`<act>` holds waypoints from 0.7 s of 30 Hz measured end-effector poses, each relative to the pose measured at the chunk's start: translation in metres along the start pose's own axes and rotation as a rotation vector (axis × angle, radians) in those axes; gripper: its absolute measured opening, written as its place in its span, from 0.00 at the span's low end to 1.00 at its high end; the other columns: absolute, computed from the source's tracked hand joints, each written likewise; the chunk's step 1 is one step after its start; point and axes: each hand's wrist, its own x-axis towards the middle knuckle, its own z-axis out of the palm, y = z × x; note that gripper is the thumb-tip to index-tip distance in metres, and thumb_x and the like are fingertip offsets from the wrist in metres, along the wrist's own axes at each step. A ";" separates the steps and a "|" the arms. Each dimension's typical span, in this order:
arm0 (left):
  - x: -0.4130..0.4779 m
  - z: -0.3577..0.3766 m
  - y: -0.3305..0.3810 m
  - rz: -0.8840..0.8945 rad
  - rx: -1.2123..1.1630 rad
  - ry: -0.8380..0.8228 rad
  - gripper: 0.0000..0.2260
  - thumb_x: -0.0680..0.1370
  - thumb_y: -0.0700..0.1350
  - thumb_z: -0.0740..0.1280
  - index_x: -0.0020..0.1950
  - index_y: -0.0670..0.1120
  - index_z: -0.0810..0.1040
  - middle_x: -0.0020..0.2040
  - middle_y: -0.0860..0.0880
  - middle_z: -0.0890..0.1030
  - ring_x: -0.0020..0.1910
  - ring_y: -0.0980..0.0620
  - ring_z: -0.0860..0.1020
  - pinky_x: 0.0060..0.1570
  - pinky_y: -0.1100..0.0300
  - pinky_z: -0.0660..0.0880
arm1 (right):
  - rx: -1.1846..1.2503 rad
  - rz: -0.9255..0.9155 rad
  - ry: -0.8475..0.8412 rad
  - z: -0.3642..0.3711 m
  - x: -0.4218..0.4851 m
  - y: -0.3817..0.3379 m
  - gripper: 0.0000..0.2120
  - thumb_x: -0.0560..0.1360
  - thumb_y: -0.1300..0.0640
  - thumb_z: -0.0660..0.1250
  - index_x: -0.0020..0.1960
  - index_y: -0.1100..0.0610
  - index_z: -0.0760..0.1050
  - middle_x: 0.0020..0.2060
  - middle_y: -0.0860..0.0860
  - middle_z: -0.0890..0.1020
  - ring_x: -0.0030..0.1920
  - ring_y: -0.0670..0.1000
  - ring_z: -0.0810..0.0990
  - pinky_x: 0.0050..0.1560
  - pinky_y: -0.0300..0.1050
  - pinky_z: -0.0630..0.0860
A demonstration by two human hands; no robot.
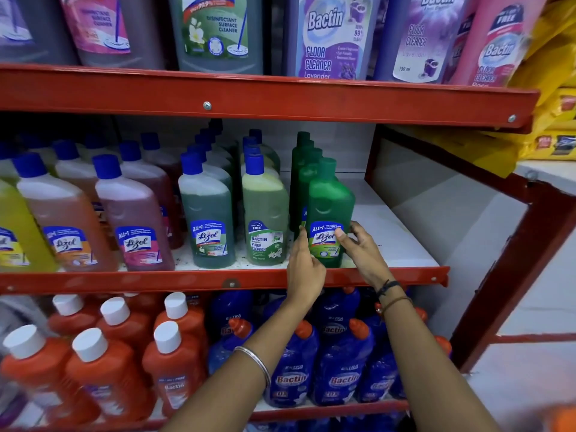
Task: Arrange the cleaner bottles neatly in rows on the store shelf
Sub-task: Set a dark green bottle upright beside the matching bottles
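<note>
A green Lizol bottle (330,201) with a green cap stands upright at the front of the middle shelf (389,232), heading a row of like green bottles (304,157). My left hand (304,266) touches its lower left side. My right hand (358,247) presses fingers on its right side at the label. Both hands hold the bottle between them. Left of it stand rows of blue-capped bottles: a pale green Bactin bottle (265,213), a dark green Lizol bottle (207,213), and pink (134,213), orange (62,213) and yellow ones.
White shelf board right of the green row carries nothing up to the red frame post (511,260). Large bottles fill the top shelf (249,98). Orange bottles (103,369) and blue Bactin bottles (339,363) crowd the bottom shelf. Yellow packs (551,88) hang at right.
</note>
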 end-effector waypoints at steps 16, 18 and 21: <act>-0.007 -0.011 -0.002 0.071 0.077 -0.068 0.35 0.72 0.28 0.55 0.76 0.43 0.46 0.76 0.43 0.59 0.75 0.47 0.58 0.74 0.55 0.58 | -0.216 -0.069 0.168 0.018 -0.016 0.000 0.16 0.79 0.53 0.60 0.64 0.60 0.73 0.52 0.54 0.82 0.41 0.33 0.80 0.38 0.21 0.72; -0.007 -0.013 -0.004 0.099 0.157 -0.120 0.38 0.70 0.28 0.57 0.76 0.42 0.44 0.76 0.41 0.59 0.75 0.44 0.57 0.74 0.50 0.59 | -0.225 -0.055 0.139 0.021 -0.026 0.001 0.19 0.81 0.50 0.54 0.67 0.58 0.71 0.51 0.47 0.81 0.44 0.30 0.79 0.43 0.22 0.72; -0.010 -0.016 0.001 0.075 0.198 -0.158 0.40 0.69 0.29 0.58 0.76 0.42 0.41 0.76 0.40 0.59 0.76 0.43 0.55 0.75 0.51 0.55 | -0.178 0.034 0.131 0.026 -0.033 0.001 0.26 0.80 0.42 0.48 0.71 0.54 0.67 0.56 0.49 0.81 0.55 0.43 0.80 0.57 0.35 0.74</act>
